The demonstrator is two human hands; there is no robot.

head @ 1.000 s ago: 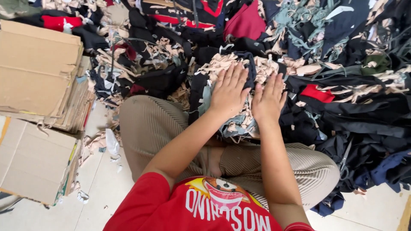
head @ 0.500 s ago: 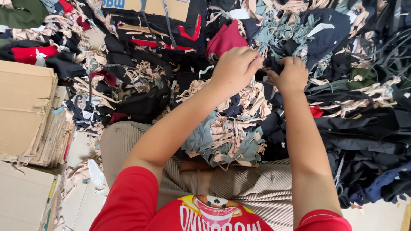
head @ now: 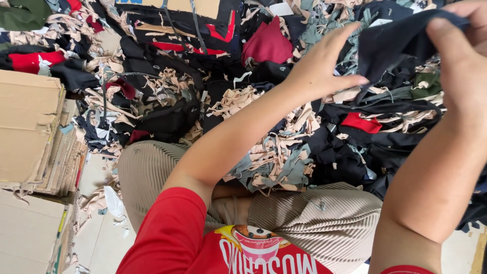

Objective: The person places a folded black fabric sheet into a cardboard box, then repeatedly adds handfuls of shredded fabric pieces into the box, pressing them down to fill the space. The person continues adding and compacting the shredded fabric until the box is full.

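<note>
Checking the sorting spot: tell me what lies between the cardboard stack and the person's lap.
In the head view, between the cardboard stack and the lap lies pale floor strewn with beige fabric trimmings and a crumpled white scrap.

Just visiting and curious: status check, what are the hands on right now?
Left hand and right hand both gripping a dark navy cloth piece, lifted. Scrap pile beneath. Nothing blocking.

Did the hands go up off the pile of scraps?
Yes. Both the left hand and right hand rose from the scrap pile on the lap, lifting a dark cloth.
</note>
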